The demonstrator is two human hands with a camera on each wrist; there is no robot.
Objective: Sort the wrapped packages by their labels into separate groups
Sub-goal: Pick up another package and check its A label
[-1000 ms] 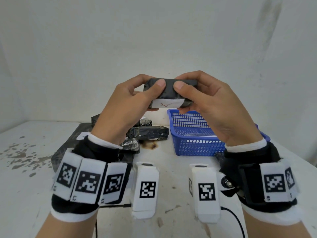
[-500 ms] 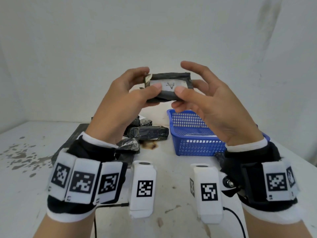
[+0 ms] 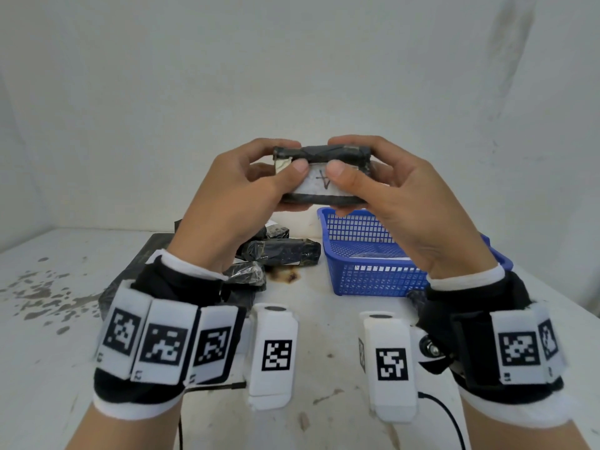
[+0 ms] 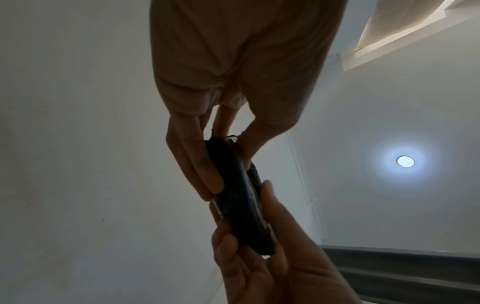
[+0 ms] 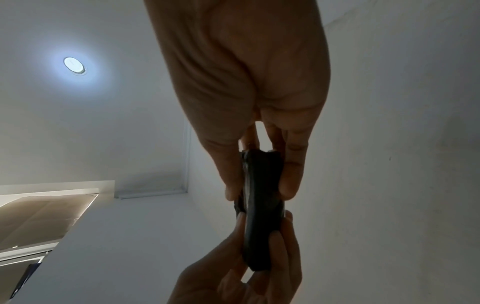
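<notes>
Package [image 3: 321, 172], black-wrapped, one item: from the head view I log it held up in the air above the blue basket [image 3: 373, 277], level, its white label [image 3: 319, 183] turned toward the camera with a hand-drawn mark I cannot read with certainty. Left hand [image 3: 233, 203] grips the end away from the basket's far side, thumb pressed on the label, fingers curled behind; right hand [image 3: 399, 209] grips the other end likewise, thumb on the label beside the left thumb. Remaining packages [image 3: 279, 253], several, black-wrapped, lie in a loose heap on the white table [image 3: 48, 319] just beside the basket, on its left; a brown stain [image 3: 285, 277] sits between heap and basket. Basket contents: I cannot tell through the mesh. Left wrist view: package [image 4: 241, 197] seen edge-on, pinched between left fingers [image 4: 192, 164] and thumb, with the right hand [image 4: 272, 263] closed round its far end; ceiling light [image 4: 404, 161] behind. Right wrist view: package [image 5: 262, 207] edge-on again, right fingers [image 5: 293, 174] and thumb clamped on it, left hand [image 5: 241, 273] holding the far end.
</notes>
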